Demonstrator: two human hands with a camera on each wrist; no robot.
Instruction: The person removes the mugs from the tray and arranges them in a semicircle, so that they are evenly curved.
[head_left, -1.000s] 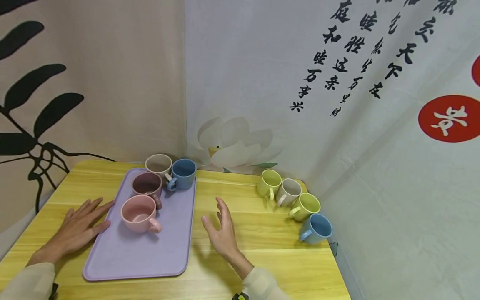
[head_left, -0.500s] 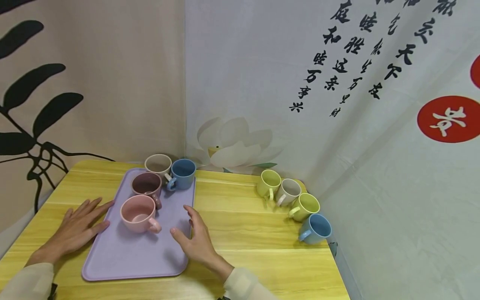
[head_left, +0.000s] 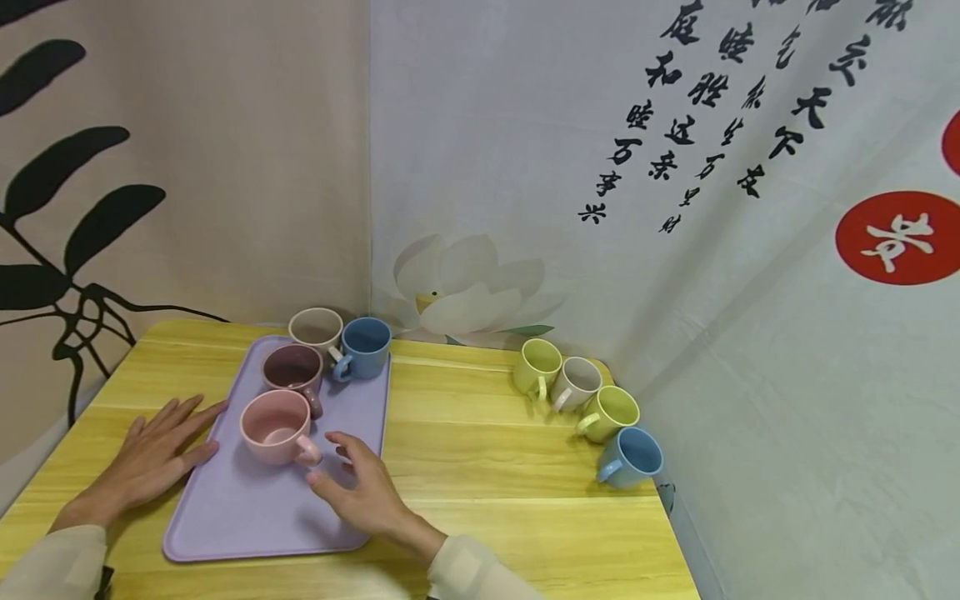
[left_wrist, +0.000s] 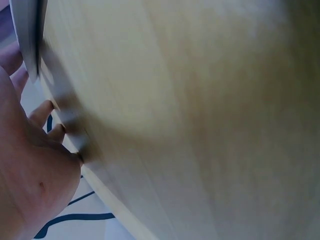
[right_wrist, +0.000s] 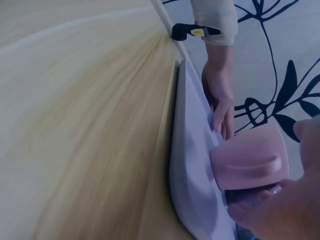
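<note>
A pink cup stands upright on a lavender tray, its handle turned toward the right hand. Over the tray's right half, my right hand holds nothing; its thumb and fingers are spread apart close to that handle. In the right wrist view the pink cup shows beyond the fingers. My left hand rests flat at the tray's left edge, fingertips on the rim. Behind the pink cup stand a mauve cup, a beige cup and a blue cup, grouped at the tray's far end.
At the table's right back corner, a yellow-green cup, a whitish cup, another yellow-green cup and a light blue cup form a row. The wooden table meets a printed cloth backdrop behind.
My right hand has moved left from the bare table to above the tray, close to the pink cup's handle. The left hand and the cups have stayed in place.
</note>
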